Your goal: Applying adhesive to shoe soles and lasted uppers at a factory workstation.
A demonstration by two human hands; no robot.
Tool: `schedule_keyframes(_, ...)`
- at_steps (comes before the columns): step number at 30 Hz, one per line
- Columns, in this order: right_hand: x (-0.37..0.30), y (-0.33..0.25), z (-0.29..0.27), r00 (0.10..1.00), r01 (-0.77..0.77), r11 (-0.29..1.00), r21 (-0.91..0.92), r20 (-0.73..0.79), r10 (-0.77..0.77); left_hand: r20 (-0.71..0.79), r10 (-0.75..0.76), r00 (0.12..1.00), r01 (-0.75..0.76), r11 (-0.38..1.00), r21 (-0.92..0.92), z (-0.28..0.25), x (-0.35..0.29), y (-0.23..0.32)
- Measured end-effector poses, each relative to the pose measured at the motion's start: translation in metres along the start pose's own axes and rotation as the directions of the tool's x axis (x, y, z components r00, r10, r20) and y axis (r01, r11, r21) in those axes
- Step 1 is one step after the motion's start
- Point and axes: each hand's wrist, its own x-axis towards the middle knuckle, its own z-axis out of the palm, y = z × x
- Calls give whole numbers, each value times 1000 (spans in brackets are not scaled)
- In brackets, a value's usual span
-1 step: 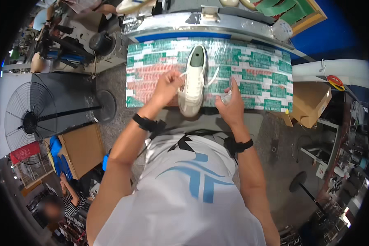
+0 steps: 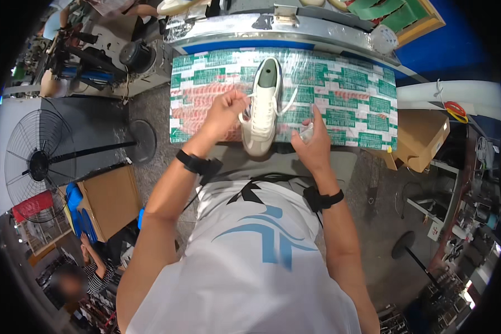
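A white low-cut sneaker [image 2: 260,125] with a green insole rests on the wrapped table top [image 2: 350,117], its toe toward me. At its left side, my left hand [image 2: 222,116] is closed in a pinch on one end of the white shoelace [image 2: 243,111]. The other lace end [image 2: 287,106] stands up loose to the right of the shoe. My right hand [image 2: 314,143] is just right of the shoe, index finger stretched forward. Its thumb and curled fingers hold a small pale, translucent thing [image 2: 307,132] whose kind I cannot make out.
Beyond the table runs a metal-edged bench [image 2: 328,40] with shoe parts and green pieces. An open cardboard box [image 2: 423,139] stands at the right. On the left are a standing fan [image 2: 39,166], another cardboard box [image 2: 110,203] and a seated person [image 2: 97,275].
The view has shifted very slightly. My left hand keeps its pinch on the lace, and my right hand stays almost in place.
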Motion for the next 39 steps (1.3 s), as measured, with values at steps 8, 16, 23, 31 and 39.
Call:
schedule_keyframes(8, -14, -56, 28, 848, 502, 863, -60, 230, -478, 289, -233, 928, -67, 660, 748, -93, 53, 50)
schedule_keyframes(16, -12, -61, 57, 825, 566, 741, -362, 232, -516, 341, -40, 939, -162, 824, 543, -2, 107, 66)
schedule_keyframes(23, 1, -87, 61, 949, 255, 967, 12, 190, -252, 417, -112, 902, -106, 878, 467, -2, 117, 59)
schedule_keyframes(31, -49, -120, 81, 790, 316, 934, 170, 497, -358, 362, -87, 928, -136, 826, 548, 4, 116, 58)
schedule_keyframes(39, -13, -66, 35, 907, 420, 885, -201, 75, -413, 194, -55, 979, -65, 824, 563, 46, 96, 48)
